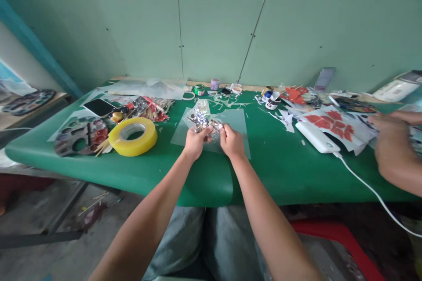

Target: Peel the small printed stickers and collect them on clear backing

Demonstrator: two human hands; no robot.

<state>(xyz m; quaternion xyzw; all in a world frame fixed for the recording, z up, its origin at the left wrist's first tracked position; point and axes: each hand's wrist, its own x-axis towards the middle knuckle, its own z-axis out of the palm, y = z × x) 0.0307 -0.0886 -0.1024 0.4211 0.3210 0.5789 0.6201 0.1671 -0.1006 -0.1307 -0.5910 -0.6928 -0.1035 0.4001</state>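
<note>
left hand point(194, 141) and right hand point(232, 141) both pinching small shiny cutout point(201, 119) by fingertips, held just above clear sheet point(239, 120) on green table point(184, 175). risk: tearing or creasing thin piece by pulling too hard.

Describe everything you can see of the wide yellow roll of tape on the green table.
The wide yellow roll of tape is a glossy ring with a pale inner core. It lies flat, hole upward, on the green table, left of the person's left hand and apart from it. Thin wooden sticks reach its left edge, beside a round paint palette.
</note>
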